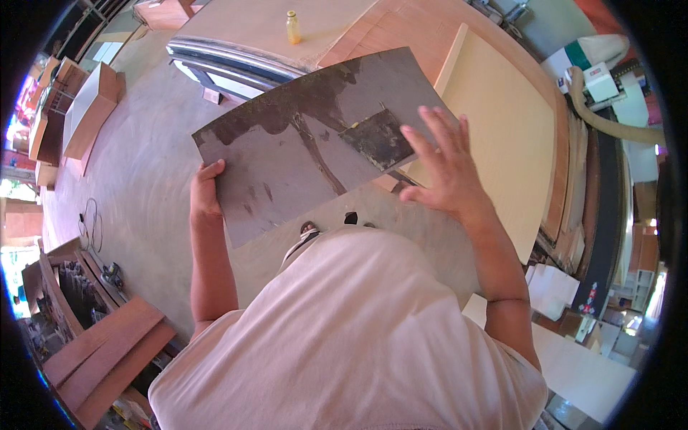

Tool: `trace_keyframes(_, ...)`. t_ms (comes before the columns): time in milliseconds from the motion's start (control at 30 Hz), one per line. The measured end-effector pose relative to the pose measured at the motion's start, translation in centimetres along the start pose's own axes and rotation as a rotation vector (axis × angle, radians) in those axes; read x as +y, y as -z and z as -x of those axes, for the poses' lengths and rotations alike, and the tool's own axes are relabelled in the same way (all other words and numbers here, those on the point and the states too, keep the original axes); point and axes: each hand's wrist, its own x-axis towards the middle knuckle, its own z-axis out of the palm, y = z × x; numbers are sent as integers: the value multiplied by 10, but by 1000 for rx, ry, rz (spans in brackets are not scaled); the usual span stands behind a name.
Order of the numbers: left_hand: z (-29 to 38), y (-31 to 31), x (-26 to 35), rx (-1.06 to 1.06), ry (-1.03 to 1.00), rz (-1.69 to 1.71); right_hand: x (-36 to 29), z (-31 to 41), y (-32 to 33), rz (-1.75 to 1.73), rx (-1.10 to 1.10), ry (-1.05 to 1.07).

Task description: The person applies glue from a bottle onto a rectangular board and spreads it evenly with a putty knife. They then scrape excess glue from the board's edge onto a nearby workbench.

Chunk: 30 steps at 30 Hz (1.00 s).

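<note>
A thin grey rectangular sheet [269,172] with dark stains spans the space before me, tilted. My left hand [208,185] grips its left edge, thumb on the upper face and the fingers hidden behind. At the sheet's right part lies a dark, roughly square patch or piece [379,141]; whether it is loose cannot be told. My right hand [443,161] is raised with fingers spread near the sheet's right end, holding nothing; whether a fingertip touches the sheet is unclear.
A pale board [500,123] lies on stacked panels at the right. Beyond the sheet, a yellowish bottle [293,28] stands on a broad tabletop [242,21]. Reddish-brown boards [107,355] lie lower left, near a cable [92,226] on the floor. A hose [596,115] curves at the far right.
</note>
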Motion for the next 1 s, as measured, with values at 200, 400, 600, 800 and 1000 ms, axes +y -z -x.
trace_keyframes(200,-7,14,-3,-11,23,-52,-41,-9,-32,95,-163,4)
trace_keyframes(400,-19,32,-11,-23,53,-158,-61,10,-44,-24,-170,11)
trace_keyframes(600,-47,52,-21,-121,38,-113,-82,48,-44,-207,-124,51)
trace_keyframes(800,-79,51,-24,-284,32,-95,-100,90,-31,-663,76,-657)
trace_keyframes(1000,-70,17,-39,-426,59,-102,-85,108,-29,-1246,594,-1247)
